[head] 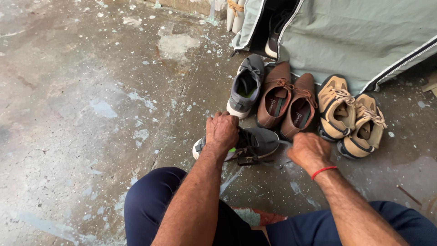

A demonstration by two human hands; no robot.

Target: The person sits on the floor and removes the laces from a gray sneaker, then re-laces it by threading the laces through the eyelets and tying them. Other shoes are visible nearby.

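left hand (221,131) gripping grey sneaker (255,142) (laces loose)

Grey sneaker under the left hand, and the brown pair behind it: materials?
Grey sneaker: looks like matte woven fabric, with a pale, probably rubber sole. Left hand grips its collar. Brown shoes: smooth, faintly shiny upper, likely leather or imitation; cannot tell which.

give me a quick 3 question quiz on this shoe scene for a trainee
1. True or false: the left hand rests on the grey sneaker lying on its side.
2. How many shoes stand in the row by the fabric cover? A) three B) five C) seven
3. What is on the right hand's wrist?

Key:
1. True
2. B: the upright grey sneaker, two brown shoes, two tan shoes
3. A red band
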